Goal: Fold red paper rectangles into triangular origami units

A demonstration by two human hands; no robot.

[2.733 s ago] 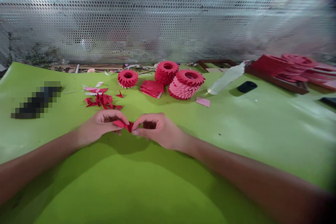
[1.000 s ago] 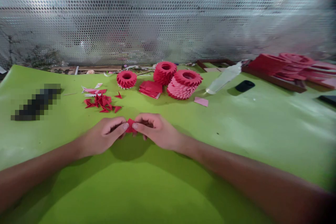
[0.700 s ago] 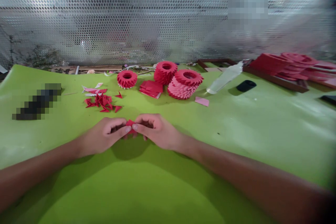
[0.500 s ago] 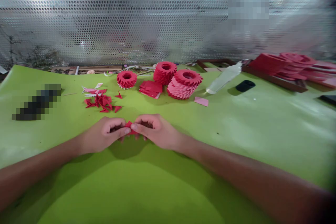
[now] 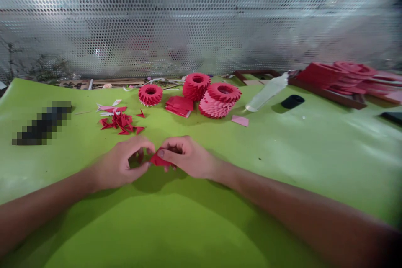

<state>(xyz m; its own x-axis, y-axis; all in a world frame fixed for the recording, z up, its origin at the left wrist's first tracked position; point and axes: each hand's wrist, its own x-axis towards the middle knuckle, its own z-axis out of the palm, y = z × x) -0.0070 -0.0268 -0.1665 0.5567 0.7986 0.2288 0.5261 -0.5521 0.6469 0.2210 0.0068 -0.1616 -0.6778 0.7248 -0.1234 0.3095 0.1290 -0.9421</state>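
Observation:
A small folded piece of red paper (image 5: 161, 160), roughly triangular, is between my two hands above the green table. My right hand (image 5: 191, 157) pinches it, with the thumb flat on its front; the other fingers are behind and partly hidden. My left hand (image 5: 121, 161) has its thumb and forefinger curved around the paper's left corner, touching it at the tips, with a gap inside the curl. Just beyond the left hand lies a pile of folded red paper pieces (image 5: 121, 122). A stack of flat red paper (image 5: 179, 105) rests farther back.
Red pleated paper rings (image 5: 150, 95) stand at the back, one red-and-pink stack (image 5: 216, 106) among them. To their right are a pink paper slip (image 5: 240, 120), a clear glue bottle (image 5: 266, 92), a black cap (image 5: 292, 101) and a brown tray (image 5: 333, 92) of red pieces. A blurred dark object (image 5: 44, 123) lies left.
My left thumb and forefinger have spread apart from their tight pinch. The red paper has turned and shows more of its face, while my right hand keeps its hold.

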